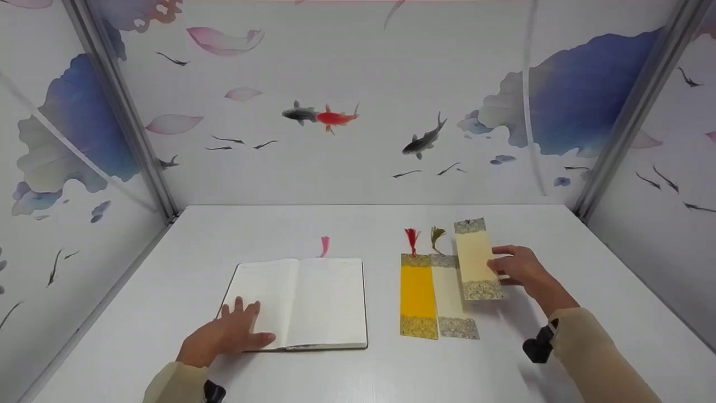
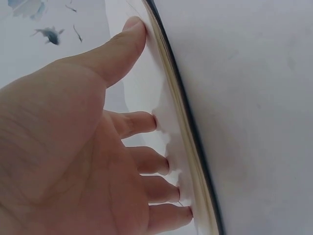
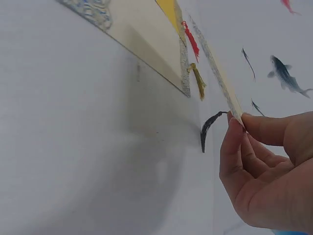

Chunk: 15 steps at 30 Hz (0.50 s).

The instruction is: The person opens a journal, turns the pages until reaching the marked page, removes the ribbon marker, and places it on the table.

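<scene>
Tabletop (image 1: 380, 375) spreads below everything I am working from afar; on it the notebook (image 1: 329, 302) lies open under my left grip (image 1: 226, 330), which is wide, fingers spread and resting on its left half; the opening, then, looks done. Well to the right of that grip, a cream bookmark (image 1: 477, 257) is off the tabletop, pinched at its right edge by my right grip (image 1: 520, 268); it is not yet set down, so I judge this step half done. Left of the right grip, a yellow bookmark (image 1: 417, 294) and a second cream bookmark (image 1: 447, 291) lie flat and unheld; those look left to handle. Smaller yet, a red tassel (image 1: 411, 238) and an olive tassel (image 1: 437, 238) lie at their far ends; a black tassel (image 3: 209, 128) hangs beside the right grip; a pink tassel (image 1: 325, 246) shows past the notebook's far edge, beyond the left grip; I judge one marker may be inside already.
</scene>
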Available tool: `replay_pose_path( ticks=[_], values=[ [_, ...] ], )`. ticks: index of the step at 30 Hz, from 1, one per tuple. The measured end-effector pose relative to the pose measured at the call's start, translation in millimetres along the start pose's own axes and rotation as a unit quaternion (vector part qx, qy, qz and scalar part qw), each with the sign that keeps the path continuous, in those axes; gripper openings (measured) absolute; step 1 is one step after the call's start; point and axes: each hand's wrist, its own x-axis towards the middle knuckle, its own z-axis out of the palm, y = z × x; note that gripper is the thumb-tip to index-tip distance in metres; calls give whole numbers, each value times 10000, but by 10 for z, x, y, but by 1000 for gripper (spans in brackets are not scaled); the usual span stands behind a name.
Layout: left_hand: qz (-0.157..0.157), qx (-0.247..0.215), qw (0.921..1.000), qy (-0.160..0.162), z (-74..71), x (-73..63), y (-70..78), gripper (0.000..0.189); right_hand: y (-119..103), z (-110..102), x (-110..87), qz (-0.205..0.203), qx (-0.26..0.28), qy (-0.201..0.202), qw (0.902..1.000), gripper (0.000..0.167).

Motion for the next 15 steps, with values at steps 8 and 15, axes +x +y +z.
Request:
replay_pose_path(
  ticks=[8, 15],
  values=[
    [-7, 165, 9999, -15, 2, 8, -1, 101, 253, 54, -185, 192, -326, -113, 9992, 59],
    [-13, 168, 9999, -22, -5, -5, 18, 101, 311, 65, -306, 257, -1121, 39, 9934, 55]
  ],
)
